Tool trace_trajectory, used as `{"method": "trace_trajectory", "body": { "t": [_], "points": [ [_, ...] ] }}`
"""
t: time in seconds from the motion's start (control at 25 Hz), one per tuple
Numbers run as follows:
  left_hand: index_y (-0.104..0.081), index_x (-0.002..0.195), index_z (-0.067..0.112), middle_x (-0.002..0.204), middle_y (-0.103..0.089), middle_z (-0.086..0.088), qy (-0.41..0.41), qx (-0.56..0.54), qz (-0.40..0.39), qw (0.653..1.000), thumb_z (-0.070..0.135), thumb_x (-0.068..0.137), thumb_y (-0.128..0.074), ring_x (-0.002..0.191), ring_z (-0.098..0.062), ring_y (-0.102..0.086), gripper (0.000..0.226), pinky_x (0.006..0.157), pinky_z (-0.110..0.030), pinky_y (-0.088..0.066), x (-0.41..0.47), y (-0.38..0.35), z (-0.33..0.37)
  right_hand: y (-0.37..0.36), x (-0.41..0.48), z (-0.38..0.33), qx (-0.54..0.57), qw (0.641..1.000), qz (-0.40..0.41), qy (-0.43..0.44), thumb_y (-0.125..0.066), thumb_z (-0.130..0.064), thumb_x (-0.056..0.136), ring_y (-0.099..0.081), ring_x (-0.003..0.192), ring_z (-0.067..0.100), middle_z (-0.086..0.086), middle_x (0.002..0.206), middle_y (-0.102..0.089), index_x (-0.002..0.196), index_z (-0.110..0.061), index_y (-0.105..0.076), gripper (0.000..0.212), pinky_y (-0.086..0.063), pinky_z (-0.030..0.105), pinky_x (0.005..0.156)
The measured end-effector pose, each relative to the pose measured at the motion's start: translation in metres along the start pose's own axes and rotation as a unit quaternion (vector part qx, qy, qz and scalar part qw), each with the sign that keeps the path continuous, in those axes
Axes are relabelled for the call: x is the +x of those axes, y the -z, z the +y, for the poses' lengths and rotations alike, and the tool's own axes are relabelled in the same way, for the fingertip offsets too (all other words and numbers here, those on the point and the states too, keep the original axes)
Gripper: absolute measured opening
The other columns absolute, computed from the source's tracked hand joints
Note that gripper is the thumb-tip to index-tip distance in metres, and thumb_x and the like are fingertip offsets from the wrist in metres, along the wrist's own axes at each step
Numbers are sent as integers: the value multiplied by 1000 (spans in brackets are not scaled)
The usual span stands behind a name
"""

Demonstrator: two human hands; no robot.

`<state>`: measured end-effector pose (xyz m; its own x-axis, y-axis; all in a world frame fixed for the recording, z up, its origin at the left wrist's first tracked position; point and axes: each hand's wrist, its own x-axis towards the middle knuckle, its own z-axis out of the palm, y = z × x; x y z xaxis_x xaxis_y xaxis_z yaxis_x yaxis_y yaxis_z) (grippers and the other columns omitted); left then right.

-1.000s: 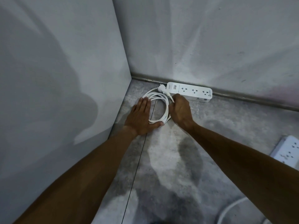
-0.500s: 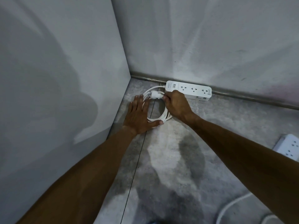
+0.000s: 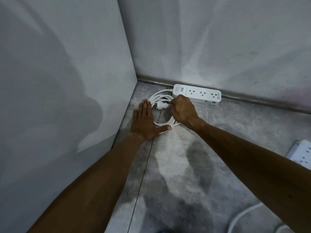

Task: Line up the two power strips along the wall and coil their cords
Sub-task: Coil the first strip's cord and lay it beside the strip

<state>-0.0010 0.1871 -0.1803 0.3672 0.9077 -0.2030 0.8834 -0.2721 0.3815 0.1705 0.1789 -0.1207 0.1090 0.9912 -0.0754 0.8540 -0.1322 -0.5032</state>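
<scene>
Left hand (image 3: 145, 121) lies flat, fingers straight, pressing the coiled cord (image 3: 159, 98) to the floor; right hand (image 3: 182, 110) pinches its plug (image 3: 161, 106); power strip (image 3: 196, 94) against the wall, second strip (image 3: 302, 153) far right

I see mottled grey floor (image 3: 168, 165): a white power strip (image 3: 198, 95) lies on it against the wall base, its coiled cord (image 3: 159, 97) in the corner, a second strip (image 3: 301, 153) and loose cord (image 3: 242, 216) lie at my right edge
</scene>
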Motion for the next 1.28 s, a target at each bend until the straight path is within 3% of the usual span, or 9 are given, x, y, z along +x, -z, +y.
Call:
{"method": "trace_trajectory", "body": {
  "t": [0.16, 0.36, 0.6, 0.72, 0.8, 0.92, 1.04, 1.12, 1.28],
  "points": [
    [9, 155, 8, 165, 12, -12, 10, -2, -11, 1000, 94, 58, -50, 153, -28, 9, 143, 123, -54, -2, 0, 4, 1, -4, -3, -1, -10, 1000, 19, 9, -53, -23, 98, -63, 96, 31, 16, 106, -66, 107, -6, -73, 28, -54, 43, 84],
    [9, 155, 9, 166, 10, -12, 20, -30, 4, 999, 93, 56, -54, 153, -24, 8, 144, 124, -50, -1, -2, 3, 2, -14, 0, -12, -130, 991, 28, 6, -47, -26, 97, -57, 106, 32, 14, 115, -64, 112, -10, -69, 31, -47, 46, 90],
    [-11, 154, 3, 162, -16, -15, 2, -99, 57, 994, 74, 57, -75, 151, -28, -13, 136, 122, -38, -13, -3, 3, 0, -22, -8, -25, -160, 983, 24, 84, -45, -31, 91, -56, 112, 30, 12, 116, -68, 111, -12, -68, 36, -39, 44, 96],
    [-15, 153, 3, 161, -19, -16, -23, -89, 52, 994, 69, 56, -80, 150, -30, -17, 134, 123, -43, -19, -2, 7, 1, -17, -5, -27, -185, 976, -5, 113, -31, -39, 87, -54, 115, 31, 11, 118, -67, 113, -14, -66, 51, -37, 43, 96],
    [-13, 153, 1, 160, -18, -19, -23, -82, 45, 995, 71, 55, -79, 149, -33, -18, 137, 121, -48, -22, -3, 9, 4, -16, -3, -25, -166, 981, -11, 101, -38, -35, 90, -51, 118, 31, 12, 124, -64, 117, -13, -65, 44, -37, 43, 98],
    [-5, 154, 1, 162, -9, -23, -10, -57, 21, 998, 73, 56, -78, 151, -36, -10, 142, 122, -52, -18, 1, 9, 6, -28, -7, -11, -213, 973, -24, 87, -50, -34, 96, -35, 136, 36, 19, 150, -39, 138, -13, -49, 48, -32, 46, 111],
    [3, 154, 1, 164, 1, -22, -14, -45, 4, 999, 65, 64, -77, 153, -33, 1, 136, 124, -48, -10, 5, 7, 1, -41, -15, 2, -179, 979, -60, 82, -28, -56, 100, -3, 151, 42, 22, 164, -3, 156, -8, -14, 75, -13, 54, 122],
    [2, 154, 0, 164, 0, -22, -14, -44, 12, 999, 60, 66, -74, 153, -33, 1, 131, 124, -47, -11, 5, 5, -1, -44, -15, 7, -178, 978, -66, 86, -17, -66, 96, 2, 151, 40, 23, 164, 1, 156, -7, -8, 85, -9, 54, 123],
    [0, 155, 1, 164, -1, -21, -12, -37, 23, 999, 58, 68, -77, 153, -32, 1, 129, 123, -49, -12, 6, 5, 2, -41, -6, 15, -181, 974, -75, 114, -13, -72, 93, 2, 152, 36, 21, 164, 0, 156, -7, -5, 91, -8, 55, 123]
  ]
}}
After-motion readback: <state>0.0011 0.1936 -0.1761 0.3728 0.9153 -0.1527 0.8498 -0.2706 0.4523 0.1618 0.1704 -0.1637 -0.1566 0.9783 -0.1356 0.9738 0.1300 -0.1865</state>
